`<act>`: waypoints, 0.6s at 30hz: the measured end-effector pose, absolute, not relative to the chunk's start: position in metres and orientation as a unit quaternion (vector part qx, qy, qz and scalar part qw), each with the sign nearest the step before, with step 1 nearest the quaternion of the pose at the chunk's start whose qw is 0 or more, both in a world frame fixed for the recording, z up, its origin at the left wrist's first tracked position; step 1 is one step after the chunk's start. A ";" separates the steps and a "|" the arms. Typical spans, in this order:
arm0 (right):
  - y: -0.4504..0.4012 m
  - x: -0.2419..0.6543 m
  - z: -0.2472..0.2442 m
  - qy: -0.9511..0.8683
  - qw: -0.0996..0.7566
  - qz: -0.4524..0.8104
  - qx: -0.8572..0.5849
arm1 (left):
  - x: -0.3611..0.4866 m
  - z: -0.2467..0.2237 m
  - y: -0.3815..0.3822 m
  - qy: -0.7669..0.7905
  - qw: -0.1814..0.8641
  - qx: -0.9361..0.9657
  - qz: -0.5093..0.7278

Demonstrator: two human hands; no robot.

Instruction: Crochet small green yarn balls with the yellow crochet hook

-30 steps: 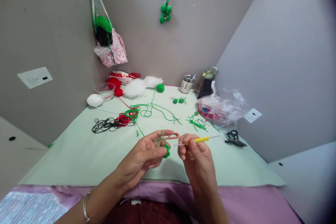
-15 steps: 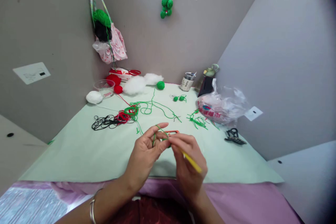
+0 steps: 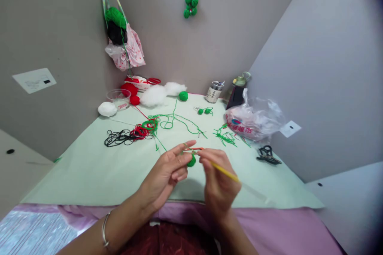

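Observation:
My left hand pinches a small green crocheted piece between thumb and fingers, its index finger stretched out with green yarn over it. In my right hand is a crochet hook with a yellow handle, its tip at the top of the green piece. Just behind the fingertips lies an orange-handled tool, partly hidden by the hands. Green yarn runs from my left hand back toward a tangle of green and red yarn on the table.
Black yarn, white stuffing, a clear plastic cup and a green yarn ball lie toward the back left. Two small green balls, green yarn scraps, a plastic bag and a black hair clip are right.
My right hand has moved slightly right, drawing the hook away from the left hand. My left hand has turned, and the green crocheted piece now shows more.

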State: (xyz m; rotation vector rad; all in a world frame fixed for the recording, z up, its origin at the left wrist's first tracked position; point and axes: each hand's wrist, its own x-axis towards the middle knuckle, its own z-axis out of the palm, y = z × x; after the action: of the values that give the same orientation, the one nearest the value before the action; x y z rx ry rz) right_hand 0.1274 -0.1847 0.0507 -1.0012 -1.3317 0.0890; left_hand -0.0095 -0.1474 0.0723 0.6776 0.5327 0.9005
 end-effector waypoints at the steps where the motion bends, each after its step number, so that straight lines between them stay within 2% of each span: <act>1: -0.185 0.130 0.052 -0.565 0.690 0.085 -0.445 | -0.011 0.072 -0.146 0.244 0.814 0.314 0.423; 5: -0.184 0.135 0.058 -0.515 0.710 0.258 -0.405 | -0.012 0.073 -0.145 0.245 0.774 0.371 0.450; 9: -0.184 0.133 0.056 -0.506 0.697 0.288 -0.418 | -0.010 0.072 -0.153 0.258 0.746 0.437 0.431; 18: -0.185 0.139 0.062 -0.409 0.739 0.396 -0.360 | -0.013 0.068 -0.153 0.270 0.715 0.480 0.431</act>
State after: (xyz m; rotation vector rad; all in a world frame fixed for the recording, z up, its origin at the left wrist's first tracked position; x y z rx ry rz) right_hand 0.1386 -0.1847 0.0620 -0.7905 -0.8984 0.8694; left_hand -0.0128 -0.1529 0.0676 1.0638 0.5974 0.9541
